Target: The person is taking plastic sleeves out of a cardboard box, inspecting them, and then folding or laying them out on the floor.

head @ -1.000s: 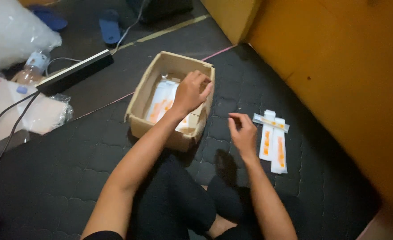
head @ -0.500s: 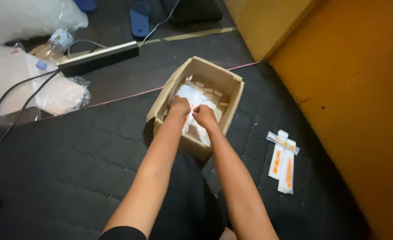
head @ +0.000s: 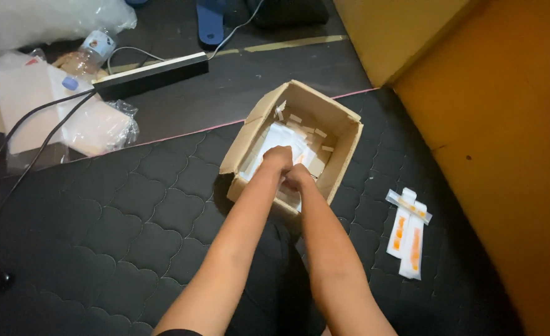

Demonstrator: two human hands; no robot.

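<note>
An open cardboard box (head: 340, 163) sits on a black quilted mat (head: 131, 230) in front of me. It holds several white paper packets (head: 278, 138) and small loose strips. Both hands reach down into its near side. My left hand (head: 277, 157) and my right hand (head: 298, 174) are close together, fingers curled among the packets. What exactly the fingers pinch is hidden by the hands themselves. To the right of the box, three long white packets with orange print (head: 407, 230) lie on the mat.
A black power strip (head: 151, 73) with cables lies behind the mat. Clear plastic bags and a plastic bottle (head: 91, 53) lie at the far left. An orange-yellow wall (head: 505, 143) runs along the right. Blue slippers (head: 211, 26) rest at the top.
My right hand left the packets on the mat and joined the left hand inside the box. The view has shifted slightly; both hands now dig at the near side.
</note>
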